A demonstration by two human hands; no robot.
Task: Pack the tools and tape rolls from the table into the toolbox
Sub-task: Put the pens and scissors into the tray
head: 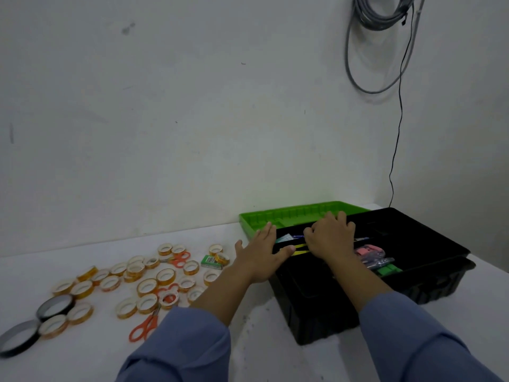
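The left hand (259, 255) lies spread on the tray (413, 232) rim of the toolbox (316, 312). The right hand (330, 238) curls inside, grip unclear. Seat the tray level; tape rolls (143, 282) wait on the surface (248, 354).

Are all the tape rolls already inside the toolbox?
No, many tape rolls lie on the table, left of the open toolbox.

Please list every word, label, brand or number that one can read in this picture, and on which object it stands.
No text can be read here.
Print on the small green box: too blurred to read.
Print on the pale packet in the toolbox: too small to read.
The tape rolls: no legible marking.
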